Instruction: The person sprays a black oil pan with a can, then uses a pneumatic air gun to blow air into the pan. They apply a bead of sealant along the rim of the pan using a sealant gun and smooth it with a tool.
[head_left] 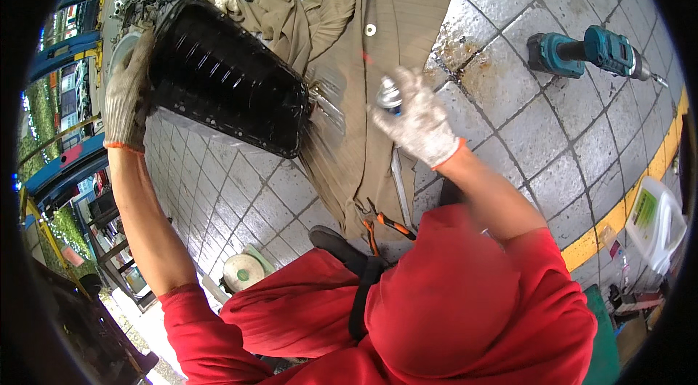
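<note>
My left hand point(128, 98), in a knitted work glove, grips the left edge of a black oil pan point(225, 79). The pan is held tilted, its ribbed, glossy inside facing me and small holes along its rim. In my right hand point(420, 127), gloved and stained, is a spray can point(390, 94) with its silvery top showing; the rest is hidden by the fingers. A blurred red spot lies just beyond its nozzle. The can is apart from the pan, to its right. Beneath both spreads a brown cloth point(392, 18) with a small washer point(370, 30) on it.
A teal cordless drill point(589, 50) lies on the tiles at right. Orange-handled pliers point(382, 221) and a long metal tool point(400, 185) lie near my foot. A white jug point(654, 225) stands beyond a yellow floor line point(603, 232). Metal parts point(142, 10) lie at far left.
</note>
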The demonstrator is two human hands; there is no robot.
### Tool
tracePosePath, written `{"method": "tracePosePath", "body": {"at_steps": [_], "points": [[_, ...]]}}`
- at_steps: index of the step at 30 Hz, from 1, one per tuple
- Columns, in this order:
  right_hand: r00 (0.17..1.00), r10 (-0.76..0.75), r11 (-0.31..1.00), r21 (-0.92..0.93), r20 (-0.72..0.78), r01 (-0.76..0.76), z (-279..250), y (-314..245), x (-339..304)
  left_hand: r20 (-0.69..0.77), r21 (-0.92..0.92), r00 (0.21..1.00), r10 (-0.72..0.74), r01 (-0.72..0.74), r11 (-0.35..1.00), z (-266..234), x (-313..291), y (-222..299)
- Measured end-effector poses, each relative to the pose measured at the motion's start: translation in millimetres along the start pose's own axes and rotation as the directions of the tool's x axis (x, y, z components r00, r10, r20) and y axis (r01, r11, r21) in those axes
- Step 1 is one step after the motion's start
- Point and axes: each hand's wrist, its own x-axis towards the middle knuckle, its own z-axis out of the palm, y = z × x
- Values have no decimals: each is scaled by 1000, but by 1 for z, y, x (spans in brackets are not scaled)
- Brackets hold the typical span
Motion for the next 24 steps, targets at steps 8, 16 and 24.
{"method": "tracePosePath", "body": {"at_steps": [8, 16, 24], "points": [[957, 100, 982, 182, -273, -50, -30, 14, 38, 136, -539, 830, -541, 520, 663, 5, -11, 9], [894, -38, 989, 111, -446, 97, -21, 35, 52, 147, -603, 864, -482, 464, 648, 13, 2, 3], [892, 130, 963, 268, -434, -10, -52, 56, 52, 4, -623, 910, -414, 326, 711, -2, -1, -57]]}}
